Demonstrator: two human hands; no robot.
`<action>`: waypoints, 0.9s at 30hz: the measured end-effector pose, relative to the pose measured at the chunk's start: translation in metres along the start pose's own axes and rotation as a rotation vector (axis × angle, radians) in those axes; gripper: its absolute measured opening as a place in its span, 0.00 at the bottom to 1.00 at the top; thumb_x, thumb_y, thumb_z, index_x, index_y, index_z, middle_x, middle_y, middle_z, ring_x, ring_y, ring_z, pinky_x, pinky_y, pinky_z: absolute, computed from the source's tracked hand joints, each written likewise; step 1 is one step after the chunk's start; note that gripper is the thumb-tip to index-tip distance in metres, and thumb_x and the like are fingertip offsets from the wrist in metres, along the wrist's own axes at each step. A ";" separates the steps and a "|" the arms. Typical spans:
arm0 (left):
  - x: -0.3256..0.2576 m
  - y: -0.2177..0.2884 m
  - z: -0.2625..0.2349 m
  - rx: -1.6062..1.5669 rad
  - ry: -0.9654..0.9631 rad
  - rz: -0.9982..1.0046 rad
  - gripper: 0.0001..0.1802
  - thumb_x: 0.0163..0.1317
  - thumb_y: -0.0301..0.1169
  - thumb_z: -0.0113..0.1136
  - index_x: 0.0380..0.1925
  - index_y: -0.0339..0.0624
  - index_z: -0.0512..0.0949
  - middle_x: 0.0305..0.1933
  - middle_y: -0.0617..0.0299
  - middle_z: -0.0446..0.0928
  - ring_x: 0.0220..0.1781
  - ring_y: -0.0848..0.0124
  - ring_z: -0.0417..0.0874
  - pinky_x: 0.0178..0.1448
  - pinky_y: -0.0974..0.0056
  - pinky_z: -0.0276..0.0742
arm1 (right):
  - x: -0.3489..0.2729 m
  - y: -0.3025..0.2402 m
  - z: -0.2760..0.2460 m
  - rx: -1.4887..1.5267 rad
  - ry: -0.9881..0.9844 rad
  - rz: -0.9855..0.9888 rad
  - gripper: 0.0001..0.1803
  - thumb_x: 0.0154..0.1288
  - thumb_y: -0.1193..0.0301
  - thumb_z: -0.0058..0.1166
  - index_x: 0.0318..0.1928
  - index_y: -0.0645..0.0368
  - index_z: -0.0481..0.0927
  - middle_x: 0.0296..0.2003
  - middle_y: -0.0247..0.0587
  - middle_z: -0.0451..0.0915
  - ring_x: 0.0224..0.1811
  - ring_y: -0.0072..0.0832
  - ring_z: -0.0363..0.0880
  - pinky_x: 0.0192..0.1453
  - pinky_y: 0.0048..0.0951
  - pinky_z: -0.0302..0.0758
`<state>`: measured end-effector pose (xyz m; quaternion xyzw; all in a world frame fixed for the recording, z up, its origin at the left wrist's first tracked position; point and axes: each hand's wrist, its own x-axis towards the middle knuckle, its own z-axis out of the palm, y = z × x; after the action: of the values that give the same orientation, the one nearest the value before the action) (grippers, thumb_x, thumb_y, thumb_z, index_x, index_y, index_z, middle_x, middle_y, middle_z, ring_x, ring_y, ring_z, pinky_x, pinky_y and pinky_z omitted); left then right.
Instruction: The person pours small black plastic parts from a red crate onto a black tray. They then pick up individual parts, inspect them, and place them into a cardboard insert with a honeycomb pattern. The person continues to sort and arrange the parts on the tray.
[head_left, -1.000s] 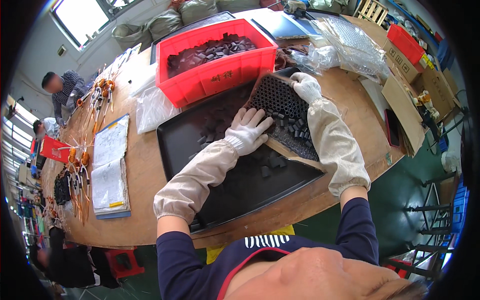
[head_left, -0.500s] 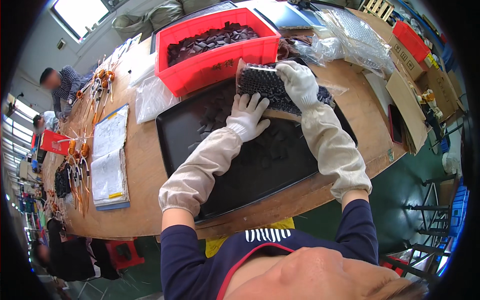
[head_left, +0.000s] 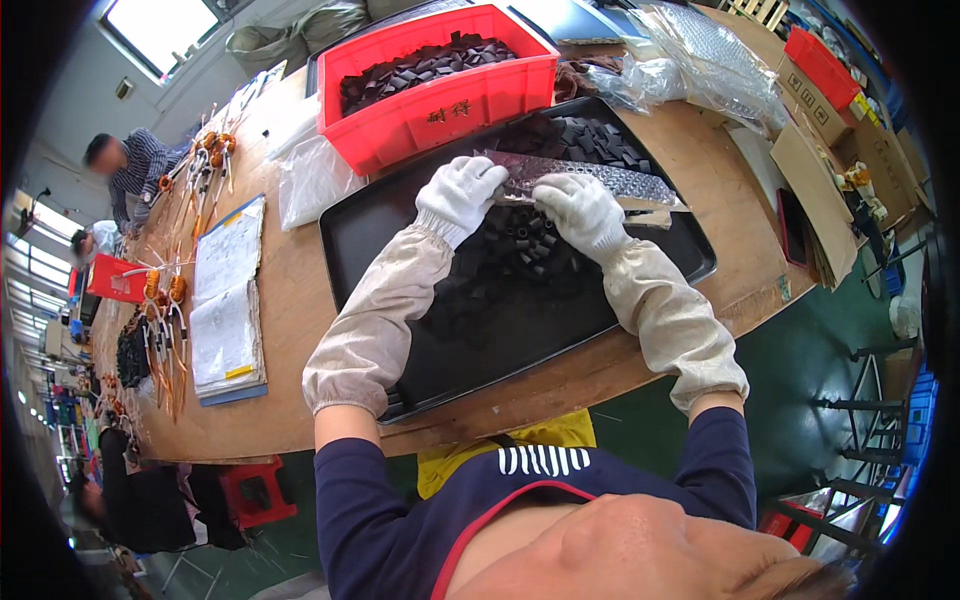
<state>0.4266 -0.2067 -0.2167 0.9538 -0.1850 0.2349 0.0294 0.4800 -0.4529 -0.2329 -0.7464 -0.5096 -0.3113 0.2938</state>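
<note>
My left hand, in a white glove, is closed on the left end of a clear plastic pack with a dimpled surface. Further right, my gloved right hand grips the near edge of the same pack. It is tilted above the black tray, and a brown strip shows along its near side. Short black tubes lie heaped in the tray just below my hands. Beyond the pack, more black pieces lie at the tray's far right. Both sets of fingertips are partly hidden.
A red bin of black pieces stands behind the tray. Papers on a clipboard, clear bags and wired copper coils lie to the left. Bubble wrap and cardboard are at right. Another person sits far left.
The pack has been tilted over, hiding its grid of black tubes; tubes now lie heaped below it. My left hand has moved up from the tray onto the pack, my right hand nearer me.
</note>
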 end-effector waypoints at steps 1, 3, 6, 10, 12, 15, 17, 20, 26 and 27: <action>-0.001 -0.003 0.002 0.036 0.080 0.107 0.23 0.48 0.31 0.73 0.48 0.56 0.84 0.52 0.70 0.82 0.58 0.61 0.83 0.57 0.56 0.84 | -0.005 -0.003 -0.002 -0.001 -0.042 -0.012 0.12 0.56 0.75 0.63 0.42 0.52 0.83 0.44 0.38 0.84 0.48 0.43 0.85 0.52 0.44 0.80; -0.005 -0.008 0.006 0.058 0.107 0.194 0.21 0.49 0.30 0.71 0.47 0.57 0.84 0.50 0.70 0.83 0.58 0.62 0.83 0.55 0.57 0.84 | -0.007 -0.009 -0.012 -0.033 -0.070 -0.022 0.13 0.56 0.74 0.64 0.44 0.53 0.83 0.44 0.38 0.84 0.49 0.42 0.84 0.54 0.44 0.80; -0.016 -0.012 0.012 -0.032 0.021 0.189 0.16 0.57 0.31 0.66 0.48 0.55 0.85 0.47 0.68 0.84 0.55 0.61 0.85 0.56 0.57 0.83 | -0.021 -0.010 -0.028 -0.115 -0.133 0.010 0.17 0.57 0.73 0.66 0.49 0.54 0.82 0.47 0.39 0.85 0.53 0.41 0.84 0.57 0.43 0.79; -0.008 -0.010 0.003 -0.255 -0.360 0.000 0.12 0.67 0.34 0.62 0.50 0.51 0.85 0.49 0.58 0.85 0.54 0.55 0.85 0.57 0.53 0.83 | -0.034 -0.004 -0.037 -0.044 -0.190 0.167 0.15 0.61 0.75 0.63 0.49 0.54 0.84 0.42 0.43 0.87 0.48 0.43 0.87 0.53 0.42 0.82; 0.003 0.004 -0.010 -0.138 -0.495 -0.137 0.14 0.68 0.37 0.62 0.51 0.51 0.85 0.50 0.56 0.84 0.55 0.54 0.85 0.57 0.52 0.83 | -0.025 -0.003 -0.036 0.101 -0.256 0.424 0.10 0.65 0.73 0.59 0.46 0.54 0.84 0.37 0.47 0.88 0.43 0.46 0.88 0.50 0.44 0.82; 0.018 0.040 -0.039 -0.072 -0.219 0.070 0.23 0.59 0.45 0.71 0.51 0.49 0.82 0.51 0.54 0.83 0.58 0.52 0.83 0.61 0.49 0.80 | -0.009 0.008 -0.038 0.030 -0.321 0.606 0.09 0.71 0.68 0.56 0.48 0.51 0.85 0.39 0.50 0.87 0.46 0.50 0.87 0.49 0.45 0.82; 0.030 0.055 -0.034 -0.061 -0.105 0.122 0.22 0.58 0.46 0.71 0.48 0.50 0.81 0.51 0.57 0.83 0.57 0.55 0.83 0.60 0.51 0.79 | -0.004 0.009 -0.037 0.063 -0.362 0.602 0.10 0.71 0.66 0.58 0.50 0.52 0.85 0.41 0.51 0.87 0.48 0.50 0.86 0.51 0.46 0.82; 0.047 0.061 -0.022 -0.216 -0.447 -0.102 0.17 0.66 0.43 0.64 0.50 0.49 0.80 0.48 0.52 0.86 0.53 0.51 0.86 0.57 0.47 0.80 | -0.011 0.009 -0.042 0.136 -0.360 0.497 0.13 0.70 0.65 0.62 0.51 0.55 0.84 0.43 0.50 0.87 0.50 0.51 0.85 0.53 0.46 0.81; 0.060 0.028 -0.005 -0.396 -0.283 -0.193 0.12 0.68 0.30 0.63 0.51 0.50 0.82 0.48 0.49 0.86 0.53 0.49 0.87 0.56 0.49 0.81 | -0.055 0.047 -0.094 -0.069 -0.304 0.328 0.18 0.67 0.64 0.65 0.55 0.56 0.82 0.43 0.49 0.86 0.48 0.52 0.85 0.53 0.45 0.81; 0.060 0.033 -0.006 -0.380 -0.133 -0.140 0.13 0.64 0.28 0.64 0.48 0.48 0.83 0.40 0.49 0.86 0.48 0.50 0.87 0.56 0.50 0.82 | -0.048 0.041 -0.098 -0.048 -0.311 0.416 0.15 0.70 0.66 0.62 0.55 0.55 0.83 0.43 0.51 0.86 0.47 0.51 0.85 0.52 0.45 0.81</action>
<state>0.4605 -0.2572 -0.1847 0.9551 -0.1610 0.1296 0.2125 0.4887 -0.5673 -0.2119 -0.8807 -0.3768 -0.1378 0.2517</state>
